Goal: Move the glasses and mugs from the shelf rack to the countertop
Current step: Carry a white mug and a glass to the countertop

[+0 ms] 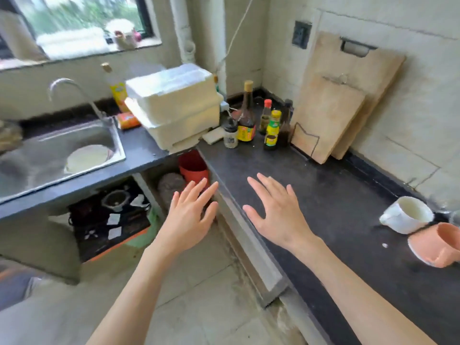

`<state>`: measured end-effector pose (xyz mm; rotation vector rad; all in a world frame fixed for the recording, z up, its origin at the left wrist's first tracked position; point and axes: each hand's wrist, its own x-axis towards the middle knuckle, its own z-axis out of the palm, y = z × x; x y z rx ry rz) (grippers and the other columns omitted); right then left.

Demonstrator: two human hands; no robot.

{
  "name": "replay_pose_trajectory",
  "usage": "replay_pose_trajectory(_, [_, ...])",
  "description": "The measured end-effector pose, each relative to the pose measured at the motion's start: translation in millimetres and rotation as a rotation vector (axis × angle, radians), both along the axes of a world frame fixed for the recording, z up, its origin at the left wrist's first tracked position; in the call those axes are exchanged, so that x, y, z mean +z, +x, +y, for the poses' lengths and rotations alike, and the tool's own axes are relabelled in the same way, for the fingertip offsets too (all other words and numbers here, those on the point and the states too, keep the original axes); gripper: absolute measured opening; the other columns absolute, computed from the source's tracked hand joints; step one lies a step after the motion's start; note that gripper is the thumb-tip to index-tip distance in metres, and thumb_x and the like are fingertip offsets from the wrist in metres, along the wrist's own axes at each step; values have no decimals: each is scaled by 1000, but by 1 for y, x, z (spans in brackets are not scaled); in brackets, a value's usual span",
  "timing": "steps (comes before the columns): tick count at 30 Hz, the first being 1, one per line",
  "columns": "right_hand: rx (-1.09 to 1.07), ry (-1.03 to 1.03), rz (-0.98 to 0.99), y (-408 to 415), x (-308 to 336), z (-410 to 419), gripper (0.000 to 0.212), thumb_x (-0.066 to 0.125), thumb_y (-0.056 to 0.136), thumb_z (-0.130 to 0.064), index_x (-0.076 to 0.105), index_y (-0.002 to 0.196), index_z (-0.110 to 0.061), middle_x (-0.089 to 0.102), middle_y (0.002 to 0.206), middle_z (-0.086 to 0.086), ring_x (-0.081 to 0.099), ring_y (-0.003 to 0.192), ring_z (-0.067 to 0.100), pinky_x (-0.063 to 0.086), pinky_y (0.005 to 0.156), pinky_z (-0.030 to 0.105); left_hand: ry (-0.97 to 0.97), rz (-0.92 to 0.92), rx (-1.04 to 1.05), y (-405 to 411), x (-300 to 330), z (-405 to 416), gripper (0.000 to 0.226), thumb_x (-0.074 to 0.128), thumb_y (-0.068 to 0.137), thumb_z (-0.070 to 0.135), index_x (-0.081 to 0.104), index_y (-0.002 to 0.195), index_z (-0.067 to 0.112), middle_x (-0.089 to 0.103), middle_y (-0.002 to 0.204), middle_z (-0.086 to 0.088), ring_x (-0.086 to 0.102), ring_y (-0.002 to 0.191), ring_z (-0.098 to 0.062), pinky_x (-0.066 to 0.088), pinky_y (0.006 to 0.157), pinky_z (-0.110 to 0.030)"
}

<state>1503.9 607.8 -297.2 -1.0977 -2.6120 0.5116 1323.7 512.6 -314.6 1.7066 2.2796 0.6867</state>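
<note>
Both hands hang empty with fingers spread and straight: the left hand [190, 215] over the gap beside the counter edge, the right hand [276, 212] just above the dark tabletop [336, 185]. Neither grips anything.

Two of the task's things already sit on the tabletop at the far right: a white mug [407, 215] tilted on its side with its handle toward the person, and a pink mug [435, 245] lying just beside it, the two touching or nearly so. Something glassy shows at the right edge beyond the white mug, too blurred to name. The shelf rack itself is not in view, so how many pieces remain there cannot be told.

The risks, as I judge them: the mugs rest tipped near each other, so setting another piece down close by could knock one into a roll. The pink mug lies near the front edge, and a passing forearm could sweep it off.
</note>
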Motion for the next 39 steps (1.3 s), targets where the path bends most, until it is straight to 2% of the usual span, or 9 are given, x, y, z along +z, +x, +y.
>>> replay_pose_trajectory(7, [315, 22, -3, -171, 6, -105, 61, 41, 90, -47, 19, 145, -30, 20, 155, -3, 11, 143, 15, 3, 116, 48, -1, 46, 324, -128, 0, -157, 49, 32, 95, 41, 22, 143, 39, 19, 156, 6, 5, 145, -17, 2, 115, -43])
replay_pose_trajectory(13, [487, 8, 29, -312, 3, -210, 62, 44, 89, -46, 21, 145, -29, 23, 154, -2, 14, 143, 16, 5, 115, 49, -43, 70, 531, -232, 0, -291, 49, 32, 95, 39, 21, 143, 39, 17, 156, 7, 5, 144, -15, 2, 114, -42])
replay_pose_trajectory(18, [655, 11, 93, -421, 8, -282, 61, 45, 89, -45, 23, 144, -27, 27, 152, 0, 17, 142, 18, 7, 116, 52, -45, 71, 707, -311, 10, -371, 49, 31, 95, 40, 22, 143, 38, 17, 156, 7, 4, 144, -14, 2, 115, -43])
replay_pose_trajectory(25, [806, 67, 76, -543, 1, -318, 61, 43, 89, -46, 23, 143, -27, 28, 152, -1, 20, 141, 20, 11, 114, 55, -69, 51, 860, -407, 10, -425, 49, 28, 95, 40, 22, 143, 36, 17, 156, 6, 5, 144, -14, 3, 117, -44])
replay_pose_trajectory(30, [874, 74, 90, -654, 0, -327, 61, 42, 90, -48, 20, 143, -29, 26, 153, 0, 17, 142, 20, 8, 114, 53, -89, 69, 949, -500, 12, -445, 50, 24, 94, 43, 22, 143, 35, 20, 155, 3, 10, 144, -18, 12, 114, -49])
replay_pose_trajectory(34, [923, 90, 129, -741, 17, -337, 62, 41, 90, -49, 18, 144, -29, 24, 154, 0, 15, 143, 22, 7, 114, 52, -50, 96, 1014, -570, 38, -462, 48, 27, 95, 41, 21, 143, 39, 18, 156, 6, 5, 144, -16, 4, 117, -46])
replay_pose_trajectory(39, [990, 103, 155, -828, 28, -358, 61, 40, 90, -49, 19, 144, -29, 26, 153, -1, 16, 142, 20, 8, 114, 53, 17, 122, 1079, -640, 60, -486, 47, 27, 95, 42, 24, 142, 39, 21, 155, 7, 5, 144, -14, 2, 117, -43])
